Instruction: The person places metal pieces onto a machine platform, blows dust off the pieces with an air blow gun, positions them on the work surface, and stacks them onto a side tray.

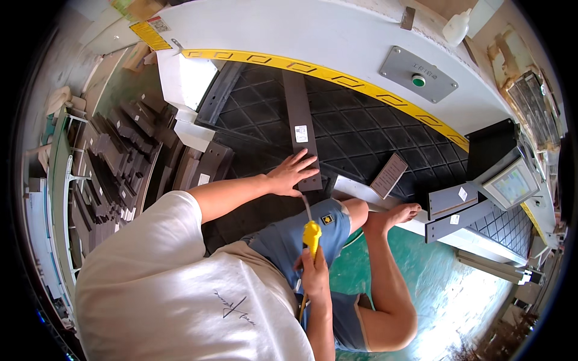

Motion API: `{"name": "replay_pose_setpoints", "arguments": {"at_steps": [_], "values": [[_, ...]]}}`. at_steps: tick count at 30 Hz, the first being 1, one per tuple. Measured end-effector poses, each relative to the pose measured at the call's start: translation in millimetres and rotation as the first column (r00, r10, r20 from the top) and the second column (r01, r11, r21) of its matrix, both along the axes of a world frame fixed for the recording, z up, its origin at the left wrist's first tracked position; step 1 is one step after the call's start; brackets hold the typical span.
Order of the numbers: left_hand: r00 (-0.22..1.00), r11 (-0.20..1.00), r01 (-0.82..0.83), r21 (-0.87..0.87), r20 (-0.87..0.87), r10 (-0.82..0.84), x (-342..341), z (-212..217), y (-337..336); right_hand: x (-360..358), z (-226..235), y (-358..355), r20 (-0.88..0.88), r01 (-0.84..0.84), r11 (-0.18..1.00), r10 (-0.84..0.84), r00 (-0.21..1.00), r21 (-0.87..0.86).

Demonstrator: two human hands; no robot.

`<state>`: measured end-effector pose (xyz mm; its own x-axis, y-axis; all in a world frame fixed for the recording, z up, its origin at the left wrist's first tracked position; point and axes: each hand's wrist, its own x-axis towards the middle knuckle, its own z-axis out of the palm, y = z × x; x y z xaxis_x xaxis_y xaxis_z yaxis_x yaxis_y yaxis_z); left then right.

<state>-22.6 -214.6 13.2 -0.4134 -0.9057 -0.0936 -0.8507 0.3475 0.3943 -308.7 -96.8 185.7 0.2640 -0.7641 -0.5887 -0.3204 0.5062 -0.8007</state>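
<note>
A long dark-brown board (296, 99) with a white label lies on a black padded bed under the machine's white beam. My left hand (292, 174) rests open on its near end, fingers spread across the surface beside several small holes. In my right hand (315, 275), closed round the handle, is a yellow air blow gun (312, 233). Its thin metal nozzle points up toward the board's near end, apart from it by a little, just below my left hand. A yellow hose hangs down from the gun.
Dark boards (123, 162) are stacked at the left beside a green-framed rack (57, 162). A yellow-striped white beam (289, 30) spans the far side, with a green button (418, 80). A brown plate (389, 175), labelled panels (454, 201) and a screen (510, 182) stand right.
</note>
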Motion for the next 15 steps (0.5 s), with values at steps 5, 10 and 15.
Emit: {"name": "replay_pose_setpoints", "arguments": {"at_steps": [5,10,15], "values": [[0.999,1.000,-0.022,-0.003,0.034,0.022,-11.8,3.5,0.3,-5.8,-13.0,-0.2,0.105,0.072,0.981,-0.093,0.990,0.182],[0.979,0.994,-0.040,0.105,0.204,0.017,-32.0,10.5,-2.1,-6.7,-22.6,1.8,0.293,0.163,0.868,-0.328,0.898,0.470],[0.981,0.995,-0.029,0.095,0.195,0.010,-14.1,11.2,26.0,-5.2,-25.5,6.5,0.353,0.182,0.831,-0.408,0.842,0.526]]}}
